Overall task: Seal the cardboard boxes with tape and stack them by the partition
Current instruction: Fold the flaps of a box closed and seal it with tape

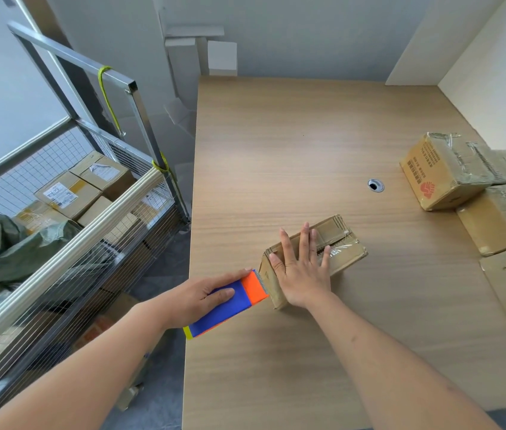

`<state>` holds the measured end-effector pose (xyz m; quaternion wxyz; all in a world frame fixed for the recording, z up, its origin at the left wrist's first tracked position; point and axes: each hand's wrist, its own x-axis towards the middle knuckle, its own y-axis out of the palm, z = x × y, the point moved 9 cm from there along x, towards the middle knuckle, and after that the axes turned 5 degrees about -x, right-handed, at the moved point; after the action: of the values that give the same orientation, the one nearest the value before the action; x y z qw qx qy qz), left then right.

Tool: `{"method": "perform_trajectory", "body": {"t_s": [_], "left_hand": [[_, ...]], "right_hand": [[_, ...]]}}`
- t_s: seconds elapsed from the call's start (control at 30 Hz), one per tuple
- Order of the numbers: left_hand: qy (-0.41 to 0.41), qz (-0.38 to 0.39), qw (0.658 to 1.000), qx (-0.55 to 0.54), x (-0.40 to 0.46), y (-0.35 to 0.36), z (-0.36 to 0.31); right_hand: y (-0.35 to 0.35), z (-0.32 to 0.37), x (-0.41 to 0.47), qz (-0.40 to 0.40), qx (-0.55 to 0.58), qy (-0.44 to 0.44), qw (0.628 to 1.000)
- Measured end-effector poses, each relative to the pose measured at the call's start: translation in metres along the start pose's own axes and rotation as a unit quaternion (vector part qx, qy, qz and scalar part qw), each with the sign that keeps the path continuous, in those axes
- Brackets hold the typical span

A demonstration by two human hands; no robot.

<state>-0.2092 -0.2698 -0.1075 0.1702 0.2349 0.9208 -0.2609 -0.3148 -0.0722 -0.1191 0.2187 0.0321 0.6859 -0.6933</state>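
Box (316,256): lower centre of frame, on desk (292,135); clear tape along top seam. Right hand (302,268): flat, fingers straight, pressing box top. Left hand (202,297): gripping dispenser (230,304), blade at box's near end. Stack (475,193): right edge, by partition (493,76). Advice: keep box pinned, pull tape taut down the end, cut cleanly, rub flat.

Right hand (302,268) pressed flat on cardboard box (313,259) near the table's (276,144) left edge; left hand (202,294) grips tape dispenser (230,302).
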Motion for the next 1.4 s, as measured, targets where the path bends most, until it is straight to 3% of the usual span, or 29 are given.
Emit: {"method": "perform_trajectory", "body": {"t_s": [0.27,0.37,0.63,0.77,0.93,1.03,1.1,1.17,1.23,1.4], "left_hand": [[-0.07,-0.001,0.997,0.029,0.031,0.01,-0.011],[-0.102,0.037,0.992,0.068,0.036,0.015,0.003],[-0.078,-0.018,0.995,0.061,0.02,-0.01,0.007],[-0.071,-0.002,0.994,0.087,0.009,-0.022,-0.008],[-0.04,0.011,0.99,0.135,-0.009,-0.028,-0.029],[-0.018,-0.007,0.993,0.115,-0.018,-0.025,-0.044],[-0.006,-0.023,0.995,0.101,-0.023,-0.021,-0.054],[0.008,-0.04,0.995,0.09,-0.027,-0.017,-0.064],[0.019,-0.055,0.995,0.083,-0.032,-0.012,-0.075],[0.038,-0.083,0.993,0.069,-0.046,-0.003,-0.101]], "right_hand": [[0.003,0.001,0.003,0.001,0.0,-0.006,1.0],[0.004,0.0,0.002,0.008,-0.002,-0.009,1.0],[-0.002,0.001,-0.004,-0.019,0.025,-0.022,0.999],[-0.013,0.001,-0.016,-0.041,-0.009,-0.109,0.993],[-0.018,0.011,-0.034,0.028,-0.079,-0.289,0.954],[-0.019,0.016,-0.047,0.077,-0.093,-0.348,0.93],[-0.031,0.019,-0.052,0.091,-0.004,-0.345,0.934],[-0.055,0.017,-0.054,0.072,0.196,-0.298,0.932],[-0.068,0.011,-0.059,0.067,0.382,-0.237,0.891],[-0.076,0.013,-0.08,0.122,0.496,-0.232,0.828]]}}
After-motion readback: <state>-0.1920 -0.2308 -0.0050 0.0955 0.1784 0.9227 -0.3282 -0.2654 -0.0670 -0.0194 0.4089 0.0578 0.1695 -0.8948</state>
